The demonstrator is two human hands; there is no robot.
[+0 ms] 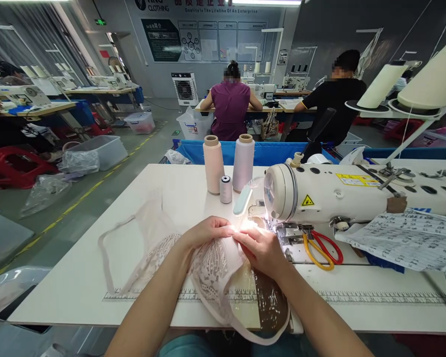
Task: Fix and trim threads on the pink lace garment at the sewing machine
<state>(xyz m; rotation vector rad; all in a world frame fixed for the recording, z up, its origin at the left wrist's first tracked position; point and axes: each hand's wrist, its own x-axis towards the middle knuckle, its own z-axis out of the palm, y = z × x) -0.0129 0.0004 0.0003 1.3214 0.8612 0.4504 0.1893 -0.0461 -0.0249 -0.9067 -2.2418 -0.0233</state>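
Note:
A pale pink lace bra (212, 263) lies across the sewing table, one strap looping down over the front edge and its other part spread to the left. My left hand (208, 232) pinches its fabric between thumb and fingers. Close beside it, my right hand (259, 248) is closed on the same bra, fingertips almost meeting the left ones. Both hands are under the bright lamp at the head of a white sewing machine (312, 191). Glare and the fingers hide the needle area. The cloth's edge between the fingertips cannot be made out.
Two large thread cones (213, 166) and a small thread spool (226, 190) stand behind my hands. Scissors (323, 250) with red and yellow handles lie right of the machine head. Written paper sheets (409, 238) hang at the right. A ruler strip (379, 298) runs along the front.

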